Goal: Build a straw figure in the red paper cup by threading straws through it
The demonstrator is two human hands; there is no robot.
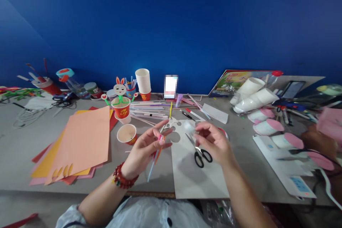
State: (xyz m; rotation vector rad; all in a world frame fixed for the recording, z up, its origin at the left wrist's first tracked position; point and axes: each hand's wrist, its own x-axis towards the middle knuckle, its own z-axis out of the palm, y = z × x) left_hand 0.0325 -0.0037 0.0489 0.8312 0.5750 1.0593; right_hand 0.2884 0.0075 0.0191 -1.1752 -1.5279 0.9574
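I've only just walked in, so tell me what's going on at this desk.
A person's left hand holds thin coloured sticks and something small and pink. The right hand appears to hold a small whitish piece, too blurred to identify. Scissors lie on a white sheet with round holes. A red cup with a rabbit figure stands farther back.

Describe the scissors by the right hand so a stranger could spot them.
On the grey table, find the big white sheet in front of the person. The scissors lie on it, just left of the right hand. Unlike the pens beyond, they have two black handle loops.
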